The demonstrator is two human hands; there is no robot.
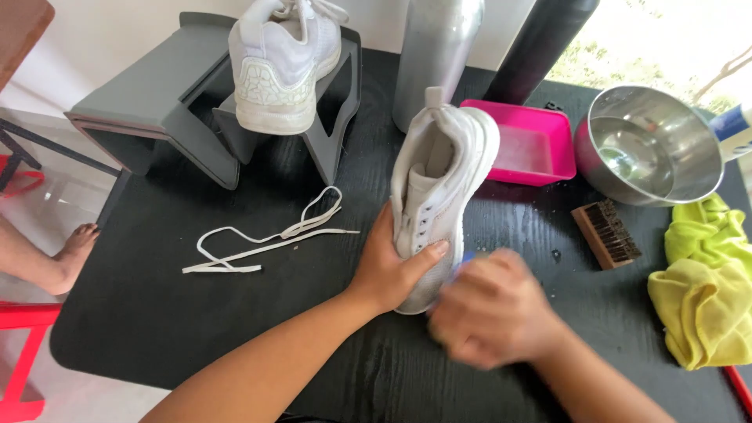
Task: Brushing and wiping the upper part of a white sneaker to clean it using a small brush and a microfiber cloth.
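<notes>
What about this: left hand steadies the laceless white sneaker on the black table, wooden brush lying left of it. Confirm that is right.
Not quite. The head view shows the wooden brush lying right of the white sneaker, not left. The left hand does steady it on the black table.

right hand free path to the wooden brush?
Probably yes. The right hand is closed on something blurred, by the shoe, but only bare table lies between it and the wooden brush.
</notes>
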